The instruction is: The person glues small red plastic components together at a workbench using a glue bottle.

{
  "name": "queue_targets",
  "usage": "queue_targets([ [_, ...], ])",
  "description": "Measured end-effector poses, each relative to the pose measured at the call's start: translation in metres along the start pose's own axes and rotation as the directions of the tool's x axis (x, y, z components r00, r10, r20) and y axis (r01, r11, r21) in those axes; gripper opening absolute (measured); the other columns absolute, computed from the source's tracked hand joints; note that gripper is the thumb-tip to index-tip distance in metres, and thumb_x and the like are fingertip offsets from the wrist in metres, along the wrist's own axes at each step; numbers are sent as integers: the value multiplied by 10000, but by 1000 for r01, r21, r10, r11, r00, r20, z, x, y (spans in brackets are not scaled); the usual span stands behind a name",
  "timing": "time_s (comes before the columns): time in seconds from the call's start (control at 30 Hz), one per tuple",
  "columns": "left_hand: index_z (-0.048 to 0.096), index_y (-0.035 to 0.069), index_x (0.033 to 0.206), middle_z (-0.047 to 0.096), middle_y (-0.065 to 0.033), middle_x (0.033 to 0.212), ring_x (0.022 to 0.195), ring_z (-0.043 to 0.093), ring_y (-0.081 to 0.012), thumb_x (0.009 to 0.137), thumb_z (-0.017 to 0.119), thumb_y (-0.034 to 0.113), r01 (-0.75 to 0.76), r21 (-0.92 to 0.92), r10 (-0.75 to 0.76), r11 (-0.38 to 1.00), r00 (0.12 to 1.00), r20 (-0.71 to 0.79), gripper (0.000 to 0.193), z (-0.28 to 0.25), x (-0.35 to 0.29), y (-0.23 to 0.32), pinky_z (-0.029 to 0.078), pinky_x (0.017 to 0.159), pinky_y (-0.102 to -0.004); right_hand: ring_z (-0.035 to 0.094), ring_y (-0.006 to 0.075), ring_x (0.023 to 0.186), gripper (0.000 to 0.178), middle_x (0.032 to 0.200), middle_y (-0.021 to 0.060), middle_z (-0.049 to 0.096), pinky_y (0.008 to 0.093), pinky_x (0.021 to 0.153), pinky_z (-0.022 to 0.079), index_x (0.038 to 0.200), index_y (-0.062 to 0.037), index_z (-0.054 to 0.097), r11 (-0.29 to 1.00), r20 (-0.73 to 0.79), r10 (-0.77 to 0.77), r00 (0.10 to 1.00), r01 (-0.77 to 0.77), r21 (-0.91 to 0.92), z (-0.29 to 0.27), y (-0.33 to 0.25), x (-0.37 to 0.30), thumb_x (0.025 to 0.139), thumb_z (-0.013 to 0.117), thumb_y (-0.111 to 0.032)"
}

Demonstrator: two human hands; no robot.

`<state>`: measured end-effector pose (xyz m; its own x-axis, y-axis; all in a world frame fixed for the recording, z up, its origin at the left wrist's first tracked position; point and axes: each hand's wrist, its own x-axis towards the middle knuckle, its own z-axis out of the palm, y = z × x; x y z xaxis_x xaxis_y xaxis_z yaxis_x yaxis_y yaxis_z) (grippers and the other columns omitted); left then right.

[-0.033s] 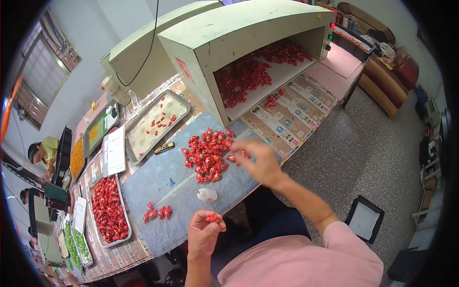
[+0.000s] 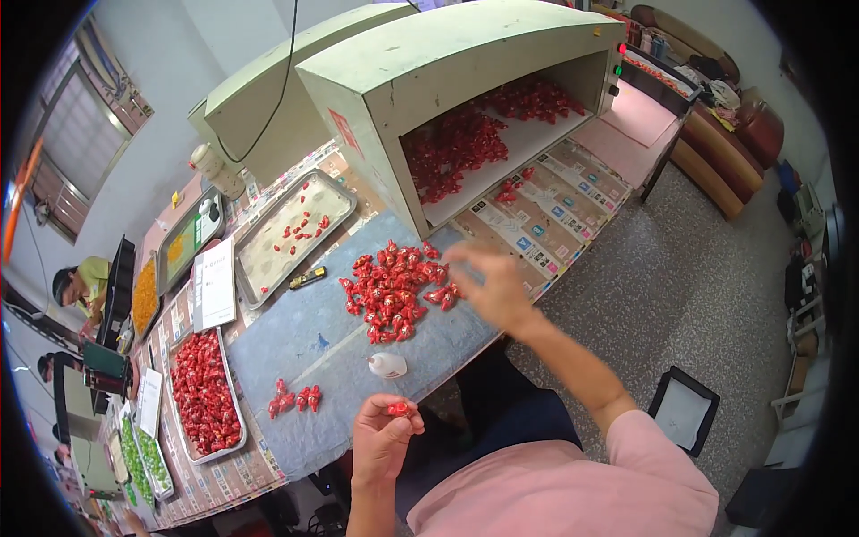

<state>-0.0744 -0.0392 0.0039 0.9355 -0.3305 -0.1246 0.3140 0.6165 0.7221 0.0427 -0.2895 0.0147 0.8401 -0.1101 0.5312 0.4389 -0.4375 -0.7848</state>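
Between the thumb and fingers of my left hand (image 2: 383, 440), a small red plastic piece (image 2: 399, 409) is pinched, held near the front edge of the table. My right hand (image 2: 490, 285) hovers at the right side of a pile of red figure-like pieces (image 2: 386, 291), its fingers apart and nothing visible in them. A few pieces of the pile (image 2: 442, 296) lie closest to that hand. Just beyond my left hand, a small white squeeze bottle (image 2: 387, 364) lies on the blue cloth (image 2: 335, 394). Farther left on the cloth is a little group of red pieces (image 2: 308, 398).
A tray heaped with red pieces (image 2: 206, 392) stands at left. Behind the cloth are a metal tray (image 2: 309, 197) with scattered red bits, a white booklet (image 2: 214, 285) and a yellow-black tool (image 2: 308, 278). A pale green machine (image 2: 465, 45) holds more red pieces. A person (image 2: 88, 285) sits far left.
My right hand has shifted slightly right, away from the pile, uncovering the pieces at its right edge. My left hand stays in place with the red plastic piece.
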Motion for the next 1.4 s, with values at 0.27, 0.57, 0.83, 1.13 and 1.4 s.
queue_targets([
  [0.27,638,1,1049,662,-150,1049,874,675,-218,796,728,-7,14,-45,-14,999,1000,-7,269,11,-4,-9,577,768,-321,595,352,955,158,997,151,652,439,861,484,935,-71,702,850,-39,-163,986,120,-514,2,113,106,796,630,-83],
  [0.57,620,-37,1121,650,-150,1089,955,662,-217,865,664,22,67,-95,-77,993,992,-104,266,12,-12,-12,572,843,-332,587,383,963,161,948,187,640,473,815,501,940,-80,701,793,3,-1,1000,3,-610,9,114,112,808,632,-141],
  [0.83,586,-37,1137,634,-153,1126,997,650,-211,890,618,-4,69,-138,-87,988,989,-123,251,10,-10,-11,554,893,-322,595,129,774,120,848,46,628,265,690,479,982,-15,624,974,92,133,987,-147,173,-2,51,40,914,593,-109],
  [1.13,605,-4,1144,611,-144,1203,1080,626,-215,889,608,-18,124,-190,-128,974,992,-6,256,11,5,-16,527,945,-330,612,92,771,175,882,47,653,235,702,516,1057,16,627,495,605,400,689,-718,490,-11,-55,-83,949,597,-118],
  [1.4,639,3,1102,606,-137,1199,1080,620,-214,883,614,-23,123,-189,-134,974,990,-45,222,13,1,-19,522,949,-331,629,111,781,192,903,73,666,249,701,533,1072,17,615,388,644,410,645,-763,517,-8,-67,-102,946,608,-127],
])
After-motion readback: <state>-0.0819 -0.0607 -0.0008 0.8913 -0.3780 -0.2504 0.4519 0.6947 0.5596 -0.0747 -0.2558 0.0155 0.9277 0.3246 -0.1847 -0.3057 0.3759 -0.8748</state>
